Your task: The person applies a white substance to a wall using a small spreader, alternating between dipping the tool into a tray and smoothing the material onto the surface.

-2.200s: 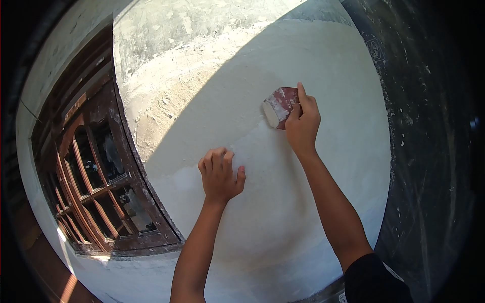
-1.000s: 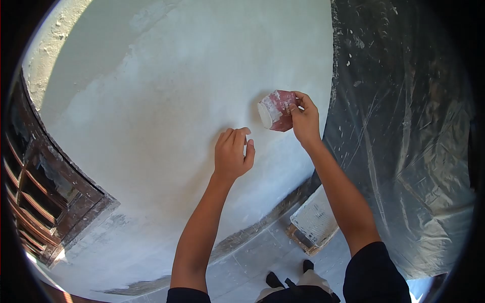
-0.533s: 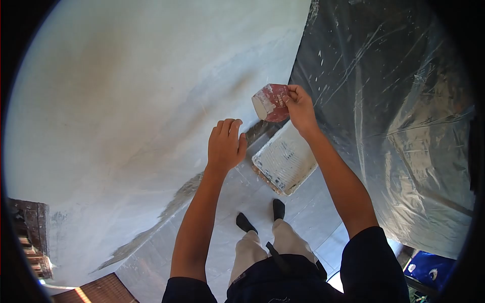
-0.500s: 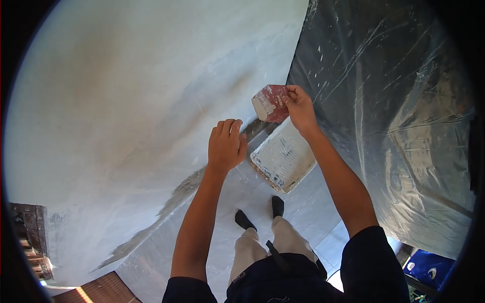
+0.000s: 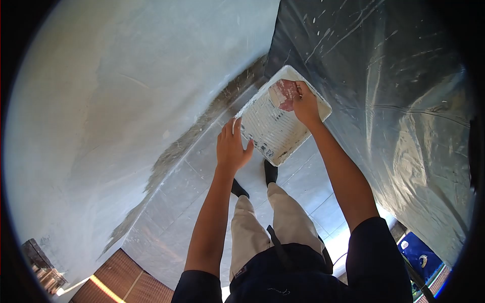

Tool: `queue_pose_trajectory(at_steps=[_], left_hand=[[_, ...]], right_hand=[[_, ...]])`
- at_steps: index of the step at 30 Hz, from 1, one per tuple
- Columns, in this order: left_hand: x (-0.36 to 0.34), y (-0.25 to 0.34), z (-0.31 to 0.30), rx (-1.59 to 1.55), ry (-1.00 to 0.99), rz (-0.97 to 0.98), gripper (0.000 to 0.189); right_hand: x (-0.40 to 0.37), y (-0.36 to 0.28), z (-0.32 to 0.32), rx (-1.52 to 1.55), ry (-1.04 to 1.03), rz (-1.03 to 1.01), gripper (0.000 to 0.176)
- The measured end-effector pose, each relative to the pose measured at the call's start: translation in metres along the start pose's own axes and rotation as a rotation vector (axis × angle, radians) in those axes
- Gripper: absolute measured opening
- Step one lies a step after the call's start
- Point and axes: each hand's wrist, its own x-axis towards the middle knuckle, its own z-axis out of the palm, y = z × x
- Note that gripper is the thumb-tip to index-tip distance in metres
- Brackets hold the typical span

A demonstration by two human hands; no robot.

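Observation:
A reddish, angular flat piece (image 5: 284, 95), with pale lettering and a whitish coated end, is pinched between the thumb and fingers of my right hand (image 5: 306, 105). It overlaps the upper part of a white ribbed paint tray (image 5: 255, 125) in this view. White paint and dark flecks coat the tray. My left hand (image 5: 233, 146) is open, thumb apart, with its fingers right at the tray's left rim.
A pale wall (image 5: 101, 126) rises on the left, with a bare grey strip (image 5: 177, 151) along its foot. Plastic sheeting (image 5: 394, 101) hangs on the right, spattered white. My feet (image 5: 271, 171) stand on grey floor tiles (image 5: 177, 202) below the tray.
My view has shifted, and the tray shows higher in it. The reddish piece now overlaps the tray, and my left hand has come to its left rim.

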Motion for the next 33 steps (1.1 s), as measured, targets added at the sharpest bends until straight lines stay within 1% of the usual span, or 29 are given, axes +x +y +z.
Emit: queue_pose_trajectory(at_steps=[2,5,6,7,8,9,11,12,14,15,17,18,20,21,23,25,29,33], left_hand=[[-0.005,0.002,0.017,-0.029,-0.016,-0.008,0.073],[-0.008,-0.001,0.042,-0.044,-0.039,-0.044,0.075],[-0.009,-0.003,0.050,-0.048,-0.049,-0.049,0.075],[-0.010,-0.003,0.058,-0.055,-0.050,-0.101,0.076],[-0.012,-0.005,0.067,-0.064,-0.050,-0.151,0.076],[-0.013,-0.009,0.078,-0.065,-0.058,-0.154,0.076],[-0.018,-0.015,0.098,-0.176,-0.009,-0.299,0.077],[-0.022,-0.017,0.108,-0.175,-0.020,-0.309,0.077],[-0.026,-0.021,0.125,-0.348,0.066,-0.541,0.081],[-0.028,-0.023,0.133,-0.349,0.058,-0.546,0.081],[-0.026,-0.023,0.141,-0.460,-0.018,-0.776,0.085],[-0.024,-0.021,0.141,-0.457,-0.025,-0.777,0.085],[-0.020,-0.013,0.140,-0.729,-0.053,-0.939,0.088],[-0.017,-0.008,0.139,-0.724,-0.058,-0.943,0.088],[-0.011,0.000,0.139,-0.880,0.007,-1.030,0.084],[-0.015,-0.014,0.160,-0.875,0.007,-1.033,0.081],[-0.014,-0.018,0.158,-0.948,-0.003,-1.022,0.076],[-0.010,-0.014,0.153,-1.025,-0.026,-1.068,0.076]], right_hand=[[0.000,0.017,-0.001,-0.039,-0.018,0.014,0.023],[0.005,0.039,-0.002,-0.128,-0.023,0.011,0.023],[0.007,0.046,-0.001,-0.126,-0.022,-0.009,0.027],[0.009,0.054,-0.001,-0.124,-0.018,-0.029,0.033],[0.010,0.064,0.001,-0.128,-0.021,-0.020,0.033],[0.014,0.075,0.003,-0.138,-0.013,-0.014,0.033],[0.019,0.097,0.009,-0.150,-0.020,0.002,0.034],[0.022,0.107,0.012,-0.193,-0.027,-0.013,0.033],[0.026,0.119,0.016,-0.239,-0.033,-0.023,0.032],[0.026,0.122,0.019,-0.254,-0.049,0.024,0.029],[0.029,0.132,0.022,-0.268,-0.066,0.075,0.027],[0.031,0.139,0.024,-0.284,-0.059,0.050,0.026],[0.032,0.145,0.026,-0.298,-0.054,0.030,0.026],[0.033,0.145,0.027,-0.313,-0.039,0.001,0.026],[0.036,0.148,0.024,-0.322,-0.025,-0.025,0.027],[0.038,0.151,0.024,-0.328,-0.030,-0.055,0.026],[0.038,0.147,0.025,-0.264,-0.102,0.023,0.027],[0.041,0.151,0.029,-0.335,-0.059,-0.087,0.026]])
